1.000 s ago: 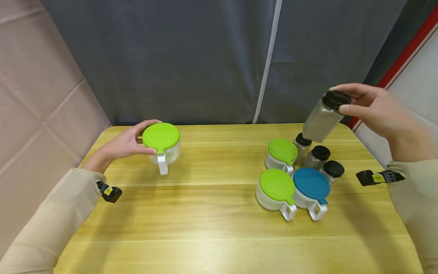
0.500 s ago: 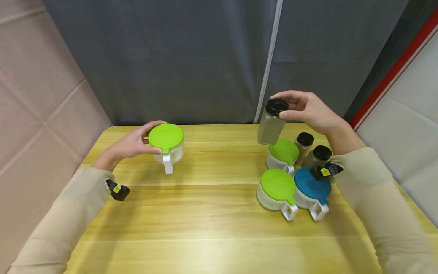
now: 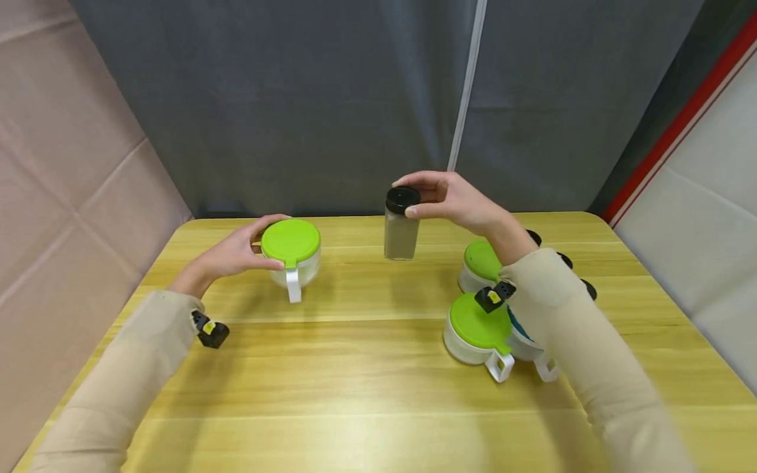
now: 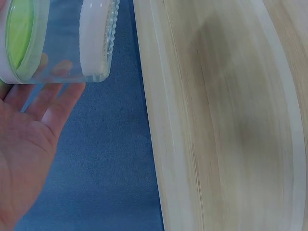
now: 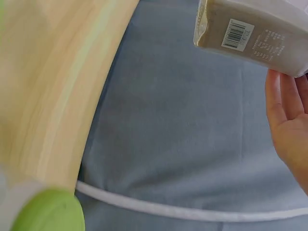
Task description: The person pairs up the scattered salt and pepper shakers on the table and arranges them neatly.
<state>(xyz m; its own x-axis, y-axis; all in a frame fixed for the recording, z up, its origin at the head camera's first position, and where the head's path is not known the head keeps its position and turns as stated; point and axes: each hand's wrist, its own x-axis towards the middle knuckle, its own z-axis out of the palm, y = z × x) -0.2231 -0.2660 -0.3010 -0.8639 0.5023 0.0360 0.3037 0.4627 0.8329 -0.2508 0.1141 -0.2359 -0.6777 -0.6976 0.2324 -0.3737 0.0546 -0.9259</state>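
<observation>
My left hand [image 3: 239,253] grips a clear seasoning jar with a green lid [image 3: 291,242] and a white handle, held above the left part of the table. White contents show through its wall [image 4: 94,41] in the left wrist view. My right hand [image 3: 452,200] pinches the black cap of a squarish spice bottle [image 3: 401,236] above the table's middle, toward the back. The bottle hangs nearly upright, filled with a grey-brown powder. A barcode label [image 5: 237,34] shows on its side in the right wrist view.
Two green-lidded jars [image 3: 479,322] stand at the right of the table [image 3: 355,368]. A blue-lidded jar [image 3: 523,345] and several black-capped bottles [image 3: 534,237] are partly hidden behind the right sleeve. A grey curtain [image 3: 296,105] hangs behind the table.
My right hand has carried the spice bottle leftward and lower, from above the right-hand group to mid-table; the bottle is less tilted. My left hand with its jar has shifted slightly right.
</observation>
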